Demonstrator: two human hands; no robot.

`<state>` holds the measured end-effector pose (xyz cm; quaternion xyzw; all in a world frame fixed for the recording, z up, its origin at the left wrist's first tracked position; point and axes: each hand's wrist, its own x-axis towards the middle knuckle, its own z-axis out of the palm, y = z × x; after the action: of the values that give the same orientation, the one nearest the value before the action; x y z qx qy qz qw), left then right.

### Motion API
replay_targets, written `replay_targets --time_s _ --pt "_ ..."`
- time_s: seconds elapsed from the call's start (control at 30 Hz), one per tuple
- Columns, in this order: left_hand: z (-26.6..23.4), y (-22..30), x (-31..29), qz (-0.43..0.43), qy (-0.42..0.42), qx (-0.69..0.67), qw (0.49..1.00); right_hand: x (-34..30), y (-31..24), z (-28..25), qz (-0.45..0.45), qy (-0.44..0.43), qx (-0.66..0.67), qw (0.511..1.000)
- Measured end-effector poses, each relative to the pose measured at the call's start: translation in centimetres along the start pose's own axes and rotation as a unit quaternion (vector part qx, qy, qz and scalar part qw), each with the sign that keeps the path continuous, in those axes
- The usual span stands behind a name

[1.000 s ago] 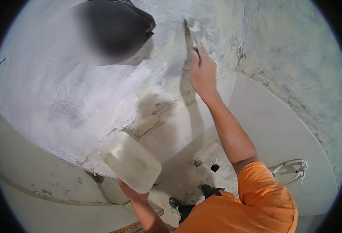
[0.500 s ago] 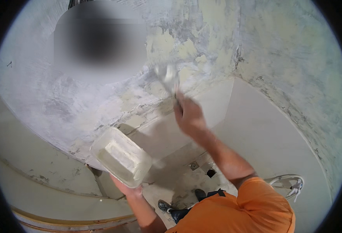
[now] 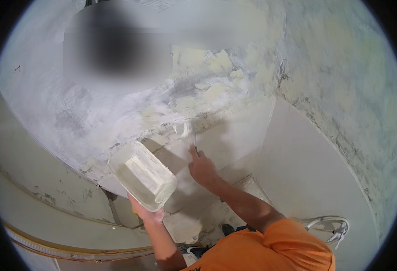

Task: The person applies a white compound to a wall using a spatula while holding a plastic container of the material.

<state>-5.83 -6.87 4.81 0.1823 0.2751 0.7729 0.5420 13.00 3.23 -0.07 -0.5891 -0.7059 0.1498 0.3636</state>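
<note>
My left hand [image 3: 148,213] is closed around the lower end of a white rectangular plastic tub [image 3: 165,191], tilted so that its inside shows. Pale filler is smeared over its walls and bottom. In my right hand [image 3: 203,170] is a putty knife [image 3: 190,136], its blade pointing up and away from me, with white filler on it. The blade is just beyond the tub's right side, in front of the lower part of the wall; whether it touches the wall I cannot tell. My fingers hide most of the knife's handle.
Patchy grey and yellowish filler covers the wall [image 3: 108,117] ahead, which meets another wall [image 3: 334,81] at a corner on the right. Smooth light panels [image 3: 306,158] line the lower area. A white hose [image 3: 336,226] lies at lower right. A large blurred patch hides part of the wall.
My right hand and the putty knife have come down and left, away from the patched wall and nearer the tub. The tub has stayed nearly in place in my left hand.
</note>
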Motion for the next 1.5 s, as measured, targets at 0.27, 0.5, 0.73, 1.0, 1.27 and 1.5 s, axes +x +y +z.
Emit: replay_targets --time_s 0.27,0.5,0.73,1.0,1.27,1.5 --pt "-0.2 1.1 -0.8 0.016 0.035 0.039 0.999 6.0 -0.5 -8.8 -0.097 0.207 0.042 0.973" --pt "0.6 1.2 0.3 0.007 0.045 0.032 0.998 4.1 -0.6 -1.6 -0.022 0.061 0.034 0.997" --pt "-3.2 2.3 1.2 0.028 0.013 0.059 0.998 -6.8 0.7 -3.2 0.034 -0.108 0.377 0.919" --pt "-5.6 4.2 -0.7 0.102 0.022 0.099 0.99 -7.9 -1.5 -7.5 0.008 -0.309 0.48 0.821" --pt "-8.7 3.8 -0.5 0.136 0.014 0.164 0.977 -8.6 -4.4 -6.9 -0.234 -0.295 0.223 0.899" --pt "-5.9 3.3 -0.5 0.157 -0.015 0.188 0.969 -8.8 -5.6 -6.5 -0.239 -0.311 0.189 0.9"
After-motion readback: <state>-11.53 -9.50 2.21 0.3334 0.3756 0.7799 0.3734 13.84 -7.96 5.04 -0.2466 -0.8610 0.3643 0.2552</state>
